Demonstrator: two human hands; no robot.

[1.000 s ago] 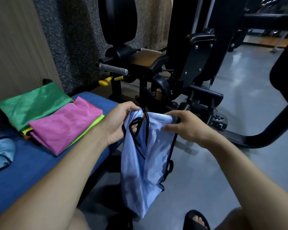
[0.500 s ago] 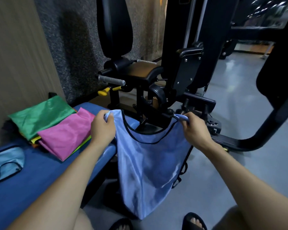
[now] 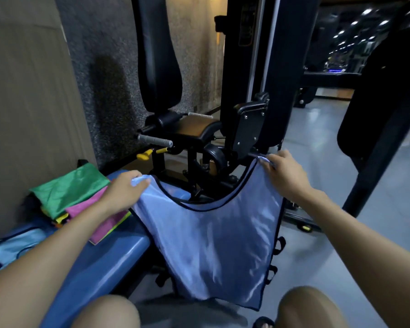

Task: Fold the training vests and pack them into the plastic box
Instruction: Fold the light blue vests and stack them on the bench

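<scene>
- My left hand (image 3: 122, 191) and right hand (image 3: 285, 175) each gripped a shoulder strap of the blue vest (image 3: 211, 242), spread wide.
- Folded vests (image 3: 74, 195) lay stacked on the bench (image 3: 109, 259).

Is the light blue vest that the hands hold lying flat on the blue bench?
No: the light blue vest hangs in the air, spread between the left hand and right hand, beside the blue bench.
</scene>
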